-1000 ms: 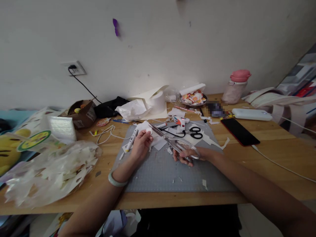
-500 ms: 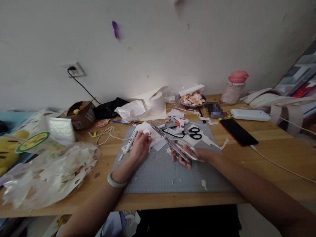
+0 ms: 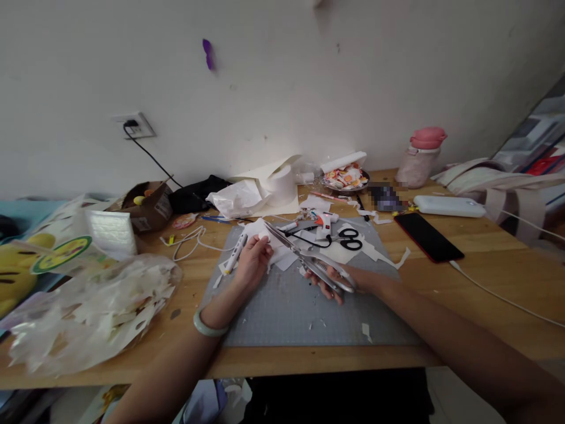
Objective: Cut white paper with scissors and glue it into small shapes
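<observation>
My left hand (image 3: 255, 258) pinches a small piece of white paper (image 3: 263, 230) above the grey cutting mat (image 3: 282, 321). My right hand (image 3: 331, 281) is wrapped round the handles of large silver scissors (image 3: 314, 259). Their blades point up and left, reaching the paper beside my left fingertips; whether they touch it I cannot tell. A white pen-like tool (image 3: 235, 254) lies left of my left hand. Beyond the scissors, a white and orange glue gun (image 3: 325, 222) rests near black-handled scissors (image 3: 350, 238) among paper scraps.
To the left sit a plastic bag of scraps (image 3: 97, 312), a lidded cup (image 3: 66, 256) and a cardboard box (image 3: 148, 206). A paper roll (image 3: 281, 184) and a bowl of wrapped pieces (image 3: 345, 178) stand by the wall. Rightward are a phone (image 3: 428, 237), a white power bank (image 3: 449, 205) and a pink-lidded bottle (image 3: 418, 158).
The scissors' blades and handles have come closer together as my right hand squeezed. My left hand keeps its hold on the paper. The whole view has shifted very slightly.
</observation>
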A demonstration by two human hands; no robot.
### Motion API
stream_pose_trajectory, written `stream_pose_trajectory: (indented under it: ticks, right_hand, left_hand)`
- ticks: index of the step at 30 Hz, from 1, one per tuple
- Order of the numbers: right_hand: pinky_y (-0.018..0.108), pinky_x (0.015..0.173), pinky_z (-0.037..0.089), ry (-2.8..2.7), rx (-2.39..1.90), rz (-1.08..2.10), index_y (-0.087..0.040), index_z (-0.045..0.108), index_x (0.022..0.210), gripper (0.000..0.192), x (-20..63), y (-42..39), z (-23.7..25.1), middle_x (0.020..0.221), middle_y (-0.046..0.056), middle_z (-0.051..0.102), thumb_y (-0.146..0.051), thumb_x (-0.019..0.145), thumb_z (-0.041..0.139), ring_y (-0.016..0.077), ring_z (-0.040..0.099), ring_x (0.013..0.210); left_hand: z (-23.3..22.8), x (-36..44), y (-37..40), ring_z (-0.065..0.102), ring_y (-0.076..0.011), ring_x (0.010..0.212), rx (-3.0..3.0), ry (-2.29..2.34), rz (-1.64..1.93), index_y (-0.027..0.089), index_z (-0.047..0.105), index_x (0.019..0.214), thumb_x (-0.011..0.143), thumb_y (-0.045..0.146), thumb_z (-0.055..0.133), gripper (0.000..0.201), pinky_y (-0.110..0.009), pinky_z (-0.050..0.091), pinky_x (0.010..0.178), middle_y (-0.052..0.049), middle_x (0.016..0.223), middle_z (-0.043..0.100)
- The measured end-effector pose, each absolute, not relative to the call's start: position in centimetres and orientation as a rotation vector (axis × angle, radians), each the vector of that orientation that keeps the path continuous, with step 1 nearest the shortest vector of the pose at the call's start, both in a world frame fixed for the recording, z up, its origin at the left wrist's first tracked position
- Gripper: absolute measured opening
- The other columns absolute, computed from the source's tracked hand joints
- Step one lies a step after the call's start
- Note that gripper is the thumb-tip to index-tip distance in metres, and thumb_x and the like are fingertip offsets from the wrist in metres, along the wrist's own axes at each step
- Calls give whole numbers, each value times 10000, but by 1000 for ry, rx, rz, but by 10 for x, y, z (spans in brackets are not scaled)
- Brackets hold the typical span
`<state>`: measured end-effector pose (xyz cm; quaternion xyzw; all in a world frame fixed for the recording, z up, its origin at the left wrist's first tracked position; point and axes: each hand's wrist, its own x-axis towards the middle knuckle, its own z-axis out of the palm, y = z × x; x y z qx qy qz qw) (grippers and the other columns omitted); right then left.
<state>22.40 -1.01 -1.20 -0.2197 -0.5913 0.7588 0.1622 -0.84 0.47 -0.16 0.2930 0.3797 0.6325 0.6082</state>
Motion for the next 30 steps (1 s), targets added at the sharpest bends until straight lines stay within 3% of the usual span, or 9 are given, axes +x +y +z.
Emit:
stream_pose_trajectory:
  ticks: [7, 13, 19, 30]
  right_hand:
    - [206, 454, 498, -1707, -525, 2211, -175, 495, 1148, 763, 232, -7, -12, 996, 70, 499, -749, 647, 538, 102, 543, 678]
    - [204, 452, 485, -1729, -594, 2215, -166, 506, 1160, 650, 232, -8, -7, 1019, 90, 516, -661, 740, 536, 102, 517, 678]
    - [189, 437, 475, -1737, -524, 2210, -172, 525, 1127, 773, 231, -7, -7, 991, 81, 528, -759, 625, 544, 97, 515, 667]
    - [193, 439, 481, -1743, -545, 2217, -168, 514, 1134, 757, 230, -6, -7, 1008, 82, 529, -731, 631, 571, 91, 512, 658]
  left_hand:
    - [-1, -7, 4, 495, -40, 501, 731, 893, 1497, 148, 535, 679, 601, 197, 750, 234, -153, 407, 507, 43, 656, 590]
    - [1, -4, 0, 495, -64, 485, 811, 883, 1460, 164, 501, 672, 697, 330, 709, 268, -174, 385, 479, 33, 596, 572]
    - [0, -4, -1, 471, -71, 463, 884, 906, 1462, 174, 513, 666, 697, 341, 713, 262, -187, 358, 462, 39, 568, 563]
    - [-1, -4, -1, 503, -79, 448, 968, 933, 1452, 187, 492, 727, 700, 387, 707, 295, -199, 373, 467, 23, 641, 639]
